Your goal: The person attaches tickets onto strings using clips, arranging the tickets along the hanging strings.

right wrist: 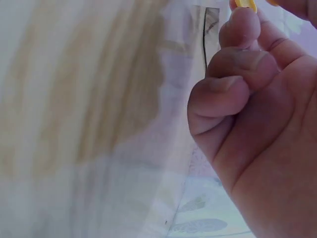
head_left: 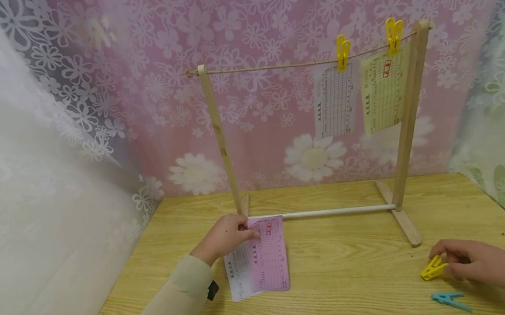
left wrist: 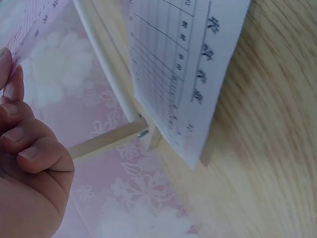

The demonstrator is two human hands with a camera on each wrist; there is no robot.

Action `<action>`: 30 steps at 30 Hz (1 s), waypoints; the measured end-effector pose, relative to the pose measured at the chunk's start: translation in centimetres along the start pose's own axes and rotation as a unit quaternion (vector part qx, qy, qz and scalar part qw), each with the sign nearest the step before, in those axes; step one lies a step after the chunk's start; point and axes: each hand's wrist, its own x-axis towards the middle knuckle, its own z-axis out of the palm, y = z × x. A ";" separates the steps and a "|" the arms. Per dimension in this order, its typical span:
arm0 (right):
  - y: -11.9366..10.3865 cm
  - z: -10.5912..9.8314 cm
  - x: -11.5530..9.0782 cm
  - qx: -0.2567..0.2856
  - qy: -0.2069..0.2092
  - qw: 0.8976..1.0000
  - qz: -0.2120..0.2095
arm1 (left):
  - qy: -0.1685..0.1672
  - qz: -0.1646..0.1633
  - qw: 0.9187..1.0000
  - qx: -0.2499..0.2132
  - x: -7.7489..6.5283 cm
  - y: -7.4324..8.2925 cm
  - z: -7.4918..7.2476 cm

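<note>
My left hand (head_left: 230, 236) pinches a pink printed form slip (head_left: 273, 263) by its top edge, between thumb and forefinger. Partly covered by the pink sheet, a white form slip (head_left: 240, 271) shows at its left; in the left wrist view the white slip (left wrist: 173, 64) slants close over the wooden table. At the right side of the table, my right hand (head_left: 485, 261) pinches a yellow clothespin (head_left: 432, 268) at its handle end. The clothespin's yellow tip (right wrist: 246, 5) barely shows at the top of the right wrist view. Just in front of that hand lies a blue clothespin (head_left: 451, 301).
A wooden frame with a twine line (head_left: 271, 67) stands at the back, a white rod (head_left: 337, 212) joining its feet. Two yellow clothespins hold a white slip (head_left: 334, 100) and a yellow slip (head_left: 384, 90) near the right post (head_left: 410, 115). Floral curtains (head_left: 249, 127) surround the table (head_left: 338, 271).
</note>
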 end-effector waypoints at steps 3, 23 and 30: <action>-0.6 -0.1 0.3 0.014 -0.001 1.000 -0.006 | -0.001 0.006 1.000 -0.010 -0.2 0.3 -0.1; -4.3 -0.3 2.4 -0.009 0.070 0.997 -0.037 | 0.053 0.055 0.997 -0.014 -1.3 3.9 -2.1; -6.2 -0.6 3.1 -0.049 0.100 0.992 -0.054 | 0.080 0.061 0.995 -0.015 -0.9 4.6 -2.7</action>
